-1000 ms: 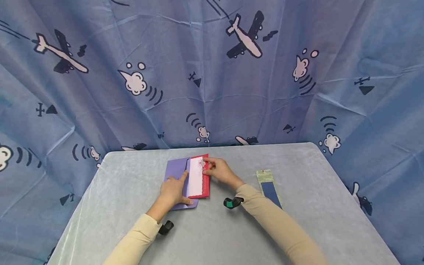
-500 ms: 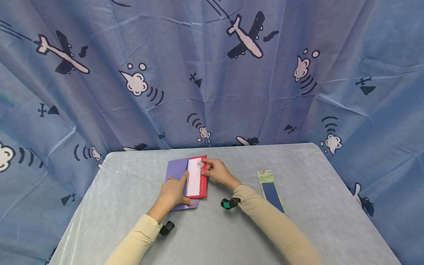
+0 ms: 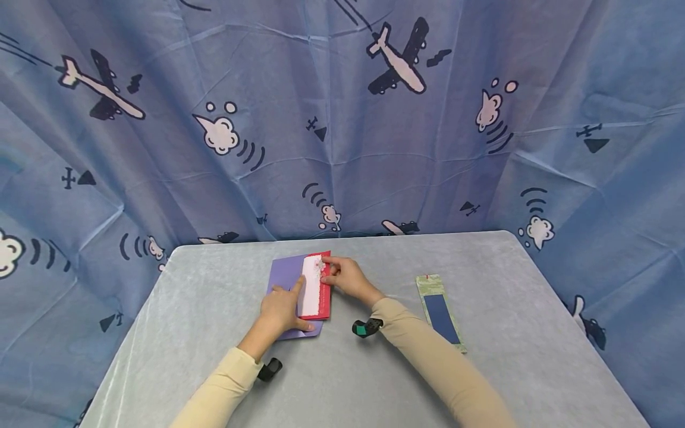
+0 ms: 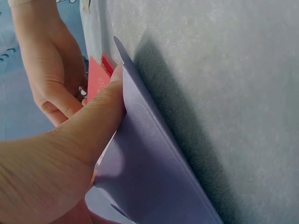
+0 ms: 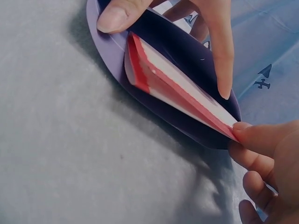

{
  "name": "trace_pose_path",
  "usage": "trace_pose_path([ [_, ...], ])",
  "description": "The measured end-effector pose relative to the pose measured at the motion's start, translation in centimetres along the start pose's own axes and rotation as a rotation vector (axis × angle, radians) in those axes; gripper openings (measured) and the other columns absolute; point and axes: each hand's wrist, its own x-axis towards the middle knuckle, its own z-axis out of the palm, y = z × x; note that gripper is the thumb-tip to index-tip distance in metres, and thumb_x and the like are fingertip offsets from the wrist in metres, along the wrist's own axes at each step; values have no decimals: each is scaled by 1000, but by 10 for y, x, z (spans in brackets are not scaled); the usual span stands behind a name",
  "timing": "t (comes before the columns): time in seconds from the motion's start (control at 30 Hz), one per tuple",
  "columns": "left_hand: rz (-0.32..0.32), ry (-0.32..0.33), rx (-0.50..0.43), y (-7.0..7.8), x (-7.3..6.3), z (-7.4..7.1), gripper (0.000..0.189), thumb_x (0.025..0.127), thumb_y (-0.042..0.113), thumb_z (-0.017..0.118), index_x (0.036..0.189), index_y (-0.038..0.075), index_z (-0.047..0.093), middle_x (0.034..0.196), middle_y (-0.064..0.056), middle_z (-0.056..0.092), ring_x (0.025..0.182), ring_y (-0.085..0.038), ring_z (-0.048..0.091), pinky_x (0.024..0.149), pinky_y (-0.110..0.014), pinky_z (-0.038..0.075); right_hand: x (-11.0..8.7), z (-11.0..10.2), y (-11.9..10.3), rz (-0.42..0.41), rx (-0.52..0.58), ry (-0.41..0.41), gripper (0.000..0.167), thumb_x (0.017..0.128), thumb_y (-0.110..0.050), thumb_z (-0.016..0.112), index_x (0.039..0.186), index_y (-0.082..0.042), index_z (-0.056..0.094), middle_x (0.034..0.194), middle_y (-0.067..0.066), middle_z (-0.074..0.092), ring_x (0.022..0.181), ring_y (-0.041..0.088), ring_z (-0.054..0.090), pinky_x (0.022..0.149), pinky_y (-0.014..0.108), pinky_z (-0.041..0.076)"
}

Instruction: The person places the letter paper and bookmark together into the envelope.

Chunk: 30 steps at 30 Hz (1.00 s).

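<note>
A purple envelope (image 3: 285, 270) lies toward the back of the table, its mouth facing right. Partly inside it is a folded red-and-white greeting card (image 3: 324, 304), bearing a small flower decoration. My left hand (image 3: 278, 306) rests on the envelope; its thumb and index finger are spread, pressing near the mouth. With thumb and fingers my right hand (image 3: 350, 277) pinches the card's outer edge. In the right wrist view, the card (image 5: 177, 88) sits between the envelope's parted walls. The left wrist view shows the thumb against the purple paper (image 4: 145, 154); the card's inner end is hidden.
A long green strip with a dark blue panel (image 3: 441, 318) lies to the right, beside the right forearm. The grey table (image 3: 321, 386) ends at a blue curtain (image 3: 278, 196) printed with airplanes. A black wrist device (image 3: 367, 327) is worn on each arm.
My right hand has moved slightly left, sliding the card farther into the envelope. The left hand stays nearly in place. More of the green strip now shows past the right sleeve.
</note>
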Motion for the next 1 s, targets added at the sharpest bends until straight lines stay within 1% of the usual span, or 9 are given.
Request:
trace_pose_path([
  [0.13, -1, 2, -25, -1, -1, 0, 125, 54, 64, 88, 155, 16, 33, 130, -44, 52, 105, -46, 67, 79, -52, 57, 1, 4, -1, -1, -6, 2, 53, 83, -7, 78, 133, -3, 62, 75, 1, 56, 65, 8, 46, 57, 18, 37],
  [0.33, 13, 24, -38, -3, -2, 1, 123, 53, 63, 90, 154, 17, 36, 128, -44, 53, 101, -46, 68, 76, -51, 58, 2, 8, -2, -6, -32, 0, 53, 83, -8, 77, 134, -4, 61, 74, 1, 56, 64, 7, 46, 57, 18, 37],
  [0.57, 17, 45, -55, -6, -2, 3, 122, 52, 63, 90, 153, 18, 37, 127, -44, 53, 102, -47, 67, 75, -52, 57, 4, 11, 0, -21, -58, 10, 53, 85, -10, 77, 135, -5, 60, 73, -1, 55, 64, 8, 45, 57, 19, 35],
  [0.8, 23, 44, -72, -6, -2, 4, 120, 54, 63, 89, 153, 18, 37, 129, -44, 53, 103, -48, 67, 77, -53, 57, 5, 12, 0, -22, -113, 3, 53, 86, -15, 77, 136, -9, 60, 72, -2, 53, 63, 8, 45, 57, 19, 34],
  [1.0, 22, 48, -73, -6, -3, 4, 121, 54, 63, 89, 153, 18, 37, 128, -44, 53, 101, -49, 67, 75, -53, 57, 6, 14, -2, -23, -169, 16, 54, 84, -18, 79, 135, -12, 62, 70, -4, 53, 62, 7, 45, 61, 21, 33],
])
